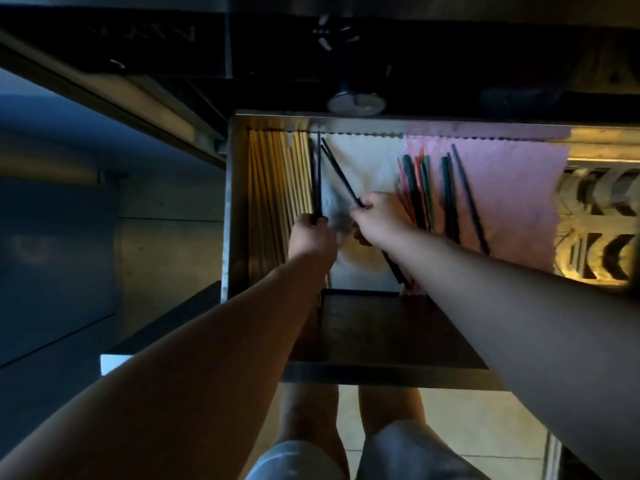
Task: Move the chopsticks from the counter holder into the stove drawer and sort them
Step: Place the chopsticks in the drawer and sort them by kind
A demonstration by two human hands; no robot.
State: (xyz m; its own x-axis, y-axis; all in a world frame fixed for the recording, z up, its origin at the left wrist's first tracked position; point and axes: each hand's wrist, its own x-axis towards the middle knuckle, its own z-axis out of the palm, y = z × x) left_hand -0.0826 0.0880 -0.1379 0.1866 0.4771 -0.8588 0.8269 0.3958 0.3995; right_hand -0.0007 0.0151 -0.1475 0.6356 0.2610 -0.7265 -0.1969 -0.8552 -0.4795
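Note:
The open metal drawer (231, 209) is lined with a white cloth (367, 168) and a pink cloth (512, 188). Several yellow wooden chopsticks (273, 181) lie in a neat row along its left side. My left hand (311, 237) is shut on black chopsticks (317, 174) held upright-parallel right beside the yellow row. My right hand (375, 216) is shut on a pair of black chopsticks (337, 171) that slant up to the left over the white cloth. Red, green and dark chopsticks (417, 192) lie loose where the two cloths meet, with more dark ones (465, 199) on the pink cloth.
The drawer's dark front panel (381, 327) juts toward me below my forearms. A stove knob (356, 102) sits above the drawer's back edge. A patterned metal rack (595, 230) is at the right. My legs and tiled floor (467, 420) are below.

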